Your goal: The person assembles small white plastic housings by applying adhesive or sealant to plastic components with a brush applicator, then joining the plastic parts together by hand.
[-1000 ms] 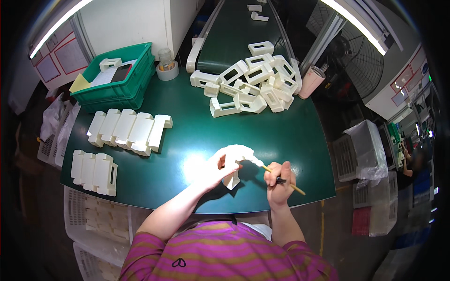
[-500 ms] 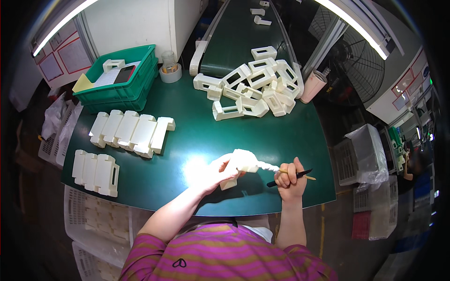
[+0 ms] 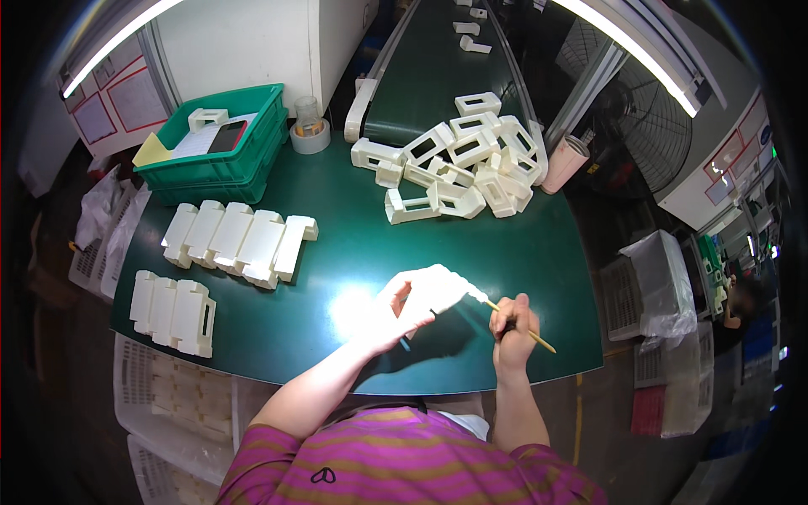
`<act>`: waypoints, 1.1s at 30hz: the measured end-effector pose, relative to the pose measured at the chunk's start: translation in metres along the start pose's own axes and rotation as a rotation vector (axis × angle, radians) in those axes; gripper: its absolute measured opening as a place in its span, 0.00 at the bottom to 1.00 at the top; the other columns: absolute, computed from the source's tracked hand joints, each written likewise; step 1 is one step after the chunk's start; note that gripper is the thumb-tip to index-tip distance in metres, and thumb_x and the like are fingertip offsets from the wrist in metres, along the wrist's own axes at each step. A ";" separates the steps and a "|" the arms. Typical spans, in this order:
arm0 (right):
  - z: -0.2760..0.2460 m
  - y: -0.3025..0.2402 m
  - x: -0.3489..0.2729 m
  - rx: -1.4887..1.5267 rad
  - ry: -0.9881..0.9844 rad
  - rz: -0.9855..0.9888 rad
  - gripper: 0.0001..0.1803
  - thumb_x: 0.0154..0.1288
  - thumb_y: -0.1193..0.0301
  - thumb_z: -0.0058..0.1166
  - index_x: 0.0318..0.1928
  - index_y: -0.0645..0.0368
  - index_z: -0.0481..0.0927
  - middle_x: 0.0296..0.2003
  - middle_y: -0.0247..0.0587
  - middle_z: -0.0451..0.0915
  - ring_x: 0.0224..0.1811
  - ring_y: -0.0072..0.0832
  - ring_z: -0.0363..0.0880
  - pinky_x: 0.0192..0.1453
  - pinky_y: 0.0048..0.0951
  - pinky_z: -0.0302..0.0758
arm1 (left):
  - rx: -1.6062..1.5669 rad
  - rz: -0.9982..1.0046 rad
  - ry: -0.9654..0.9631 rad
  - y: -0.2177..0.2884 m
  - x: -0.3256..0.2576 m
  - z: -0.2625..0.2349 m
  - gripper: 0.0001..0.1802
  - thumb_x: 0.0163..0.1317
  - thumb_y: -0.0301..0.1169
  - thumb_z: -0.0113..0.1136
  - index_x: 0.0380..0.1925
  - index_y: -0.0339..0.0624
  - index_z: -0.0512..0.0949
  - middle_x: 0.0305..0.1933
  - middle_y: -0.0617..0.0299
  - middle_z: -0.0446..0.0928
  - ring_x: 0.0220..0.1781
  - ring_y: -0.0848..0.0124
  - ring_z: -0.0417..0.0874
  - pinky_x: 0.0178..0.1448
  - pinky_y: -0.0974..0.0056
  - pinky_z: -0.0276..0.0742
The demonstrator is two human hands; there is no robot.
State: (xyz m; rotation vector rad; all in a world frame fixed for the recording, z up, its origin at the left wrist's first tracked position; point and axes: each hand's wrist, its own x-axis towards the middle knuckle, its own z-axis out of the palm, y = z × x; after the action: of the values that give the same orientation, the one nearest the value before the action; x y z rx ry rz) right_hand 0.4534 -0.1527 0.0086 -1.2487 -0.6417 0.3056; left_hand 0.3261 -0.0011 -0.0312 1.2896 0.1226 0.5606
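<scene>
My left hand is closed around a white plastic frame part, which glares under the lamp so its details are washed out. My right hand grips a thin wooden stick that slants up to the left. White, lumpy material wraps the far end of this stick and meets the right edge of the part. Something dark shows within the right fist, mostly hidden by the fingers. Both hands are above the green tabletop near its front edge.
Beyond my hands lies a heap of white frames, at the end of a green conveyor. Two rows of similar parts lie at left, before stacked green crates. A tape roll and a pinkish cylinder stand farther back.
My right hand has turned, and the stick slopes more steeply. The black pen-like tool that stuck out of the fist is now mostly hidden. The left hand has tilted the part.
</scene>
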 end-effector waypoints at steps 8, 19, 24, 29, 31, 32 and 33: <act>0.006 -0.003 -0.006 0.233 -0.086 -0.101 0.30 0.72 0.59 0.30 0.12 0.61 0.63 0.12 0.37 0.63 0.15 0.21 0.58 0.19 0.22 0.53 | -0.022 -0.100 0.122 -0.003 0.002 -0.003 0.33 0.52 0.35 0.64 0.56 0.38 0.62 0.51 0.59 0.69 0.55 0.69 0.70 0.58 0.64 0.64; 0.002 0.007 -0.008 0.205 0.027 -0.049 0.30 0.72 0.60 0.30 0.11 0.60 0.62 0.11 0.35 0.60 0.14 0.20 0.56 0.18 0.21 0.50 | -0.486 -0.177 0.029 0.007 0.007 -0.003 0.34 0.62 0.51 0.46 0.61 0.39 0.56 0.60 0.48 0.64 0.59 0.58 0.69 0.59 0.55 0.69; 0.006 0.014 -0.007 0.254 -0.032 0.022 0.30 0.72 0.61 0.28 0.11 0.60 0.62 0.11 0.35 0.60 0.13 0.20 0.56 0.18 0.21 0.51 | -0.778 -0.195 0.104 -0.003 0.010 -0.011 0.34 0.64 0.50 0.43 0.62 0.38 0.54 0.60 0.49 0.64 0.61 0.58 0.67 0.61 0.54 0.67; 0.005 0.021 -0.011 0.347 -0.029 0.181 0.30 0.72 0.61 0.27 0.12 0.59 0.61 0.11 0.36 0.59 0.13 0.20 0.57 0.17 0.21 0.54 | -0.773 -0.198 0.099 -0.003 0.010 -0.010 0.34 0.63 0.50 0.44 0.61 0.38 0.56 0.60 0.48 0.63 0.61 0.59 0.67 0.62 0.55 0.66; 0.004 0.022 -0.011 0.371 -0.035 0.185 0.30 0.72 0.61 0.27 0.12 0.59 0.61 0.11 0.35 0.59 0.13 0.20 0.56 0.17 0.21 0.53 | -0.758 -0.177 0.051 -0.005 0.011 -0.010 0.33 0.63 0.48 0.47 0.60 0.35 0.56 0.60 0.45 0.63 0.58 0.57 0.68 0.62 0.55 0.65; 0.004 0.022 -0.011 0.397 -0.044 0.190 0.29 0.72 0.61 0.28 0.12 0.59 0.61 0.11 0.35 0.58 0.12 0.20 0.56 0.17 0.21 0.52 | -0.757 -0.177 0.052 -0.004 0.010 -0.011 0.33 0.63 0.48 0.47 0.60 0.35 0.56 0.60 0.45 0.63 0.58 0.57 0.68 0.62 0.55 0.65; 0.004 0.023 -0.010 0.398 -0.044 0.190 0.29 0.72 0.61 0.28 0.12 0.59 0.61 0.11 0.35 0.58 0.12 0.20 0.56 0.17 0.21 0.52 | -0.743 -0.190 0.050 -0.003 0.010 -0.011 0.34 0.62 0.48 0.48 0.60 0.35 0.56 0.60 0.46 0.63 0.58 0.58 0.69 0.61 0.55 0.65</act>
State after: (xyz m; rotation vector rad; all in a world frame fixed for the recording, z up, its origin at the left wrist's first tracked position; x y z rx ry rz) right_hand 0.4463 -0.1480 -0.0156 -0.9214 -0.4702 0.5907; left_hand 0.3310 0.0123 -0.0352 0.5343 0.0655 0.4141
